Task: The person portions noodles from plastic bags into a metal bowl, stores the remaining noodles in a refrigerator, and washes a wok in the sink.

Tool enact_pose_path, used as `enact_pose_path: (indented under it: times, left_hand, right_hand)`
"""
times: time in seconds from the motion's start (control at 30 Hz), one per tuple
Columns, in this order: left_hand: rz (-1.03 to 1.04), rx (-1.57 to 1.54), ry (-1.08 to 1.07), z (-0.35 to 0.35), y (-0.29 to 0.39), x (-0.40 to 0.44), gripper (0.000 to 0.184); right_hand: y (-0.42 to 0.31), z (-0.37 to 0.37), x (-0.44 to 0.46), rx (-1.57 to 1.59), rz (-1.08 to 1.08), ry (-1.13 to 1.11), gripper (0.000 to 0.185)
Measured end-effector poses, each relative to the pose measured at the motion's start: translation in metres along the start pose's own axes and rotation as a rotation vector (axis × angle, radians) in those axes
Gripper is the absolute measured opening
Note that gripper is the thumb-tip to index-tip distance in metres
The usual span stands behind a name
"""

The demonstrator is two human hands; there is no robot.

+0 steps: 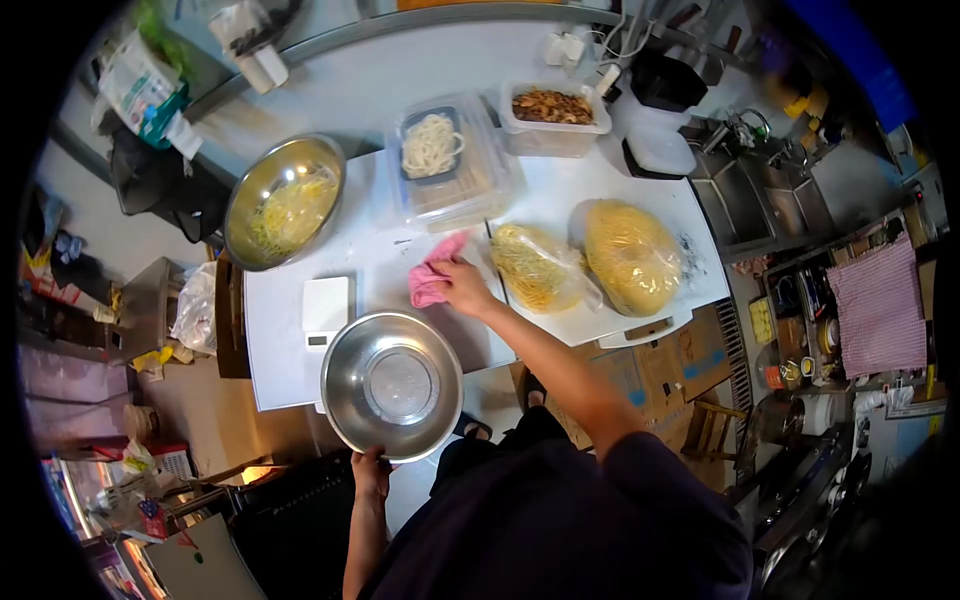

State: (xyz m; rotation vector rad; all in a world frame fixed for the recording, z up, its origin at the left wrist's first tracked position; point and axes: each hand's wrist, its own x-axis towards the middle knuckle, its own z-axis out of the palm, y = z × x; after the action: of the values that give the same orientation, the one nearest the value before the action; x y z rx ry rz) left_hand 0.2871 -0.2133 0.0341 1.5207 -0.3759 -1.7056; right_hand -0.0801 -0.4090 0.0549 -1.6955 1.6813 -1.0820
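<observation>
My right hand presses a crumpled pink cloth on the white tabletop. With its fingers at the near rim, my left hand grips a large steel bowl, which hangs at the table's front edge. The bowl's inside looks bare. Just beyond it lies a white kitchen scale with a small display. To the right of the cloth are a plastic bag of yellow noodles and a bigger, rounder bag of noodles.
At the back left stands another steel bowl with yellowish food in it. A clear plastic box carries a tray of white noodles. Beside it is a tub of brown food. A double sink adjoins the table on the right.
</observation>
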Motion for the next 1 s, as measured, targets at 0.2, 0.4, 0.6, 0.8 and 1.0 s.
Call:
enact_pose_path:
  times: [0.2, 0.4, 0.6, 0.8, 1.0]
  left_hand:
    - [0.049, 0.105, 0.097, 0.067, -0.021, -0.010, 0.022]
    - [0.031, 0.138, 0.008, 0.142, -0.042, -0.004, 0.032]
    - [0.039, 0.318, 0.069, 0.206, -0.037, 0.042, 0.041]
    - [0.029, 0.269, 0.063, 0.205, -0.007, 0.035, 0.053]
    - [0.832, 0.892, 0.076, 0.272, 0.023, 0.035, 0.020]
  right_hand:
    - [-0.003, -0.099, -0.045, -0.878, -0.088, 0.131, 0.055]
    - [0.119, -0.214, -0.076, -0.437, 0.319, 0.001, 0.034]
    - [0.140, -0.247, -0.068, 0.196, 0.280, 0.196, 0.017]
    - [0.110, -0.269, -0.099, 0.507, 0.350, 0.267, 0.018]
    - [0.078, -0.288, -0.085, -0.219, -0.041, 0.248, 0.023]
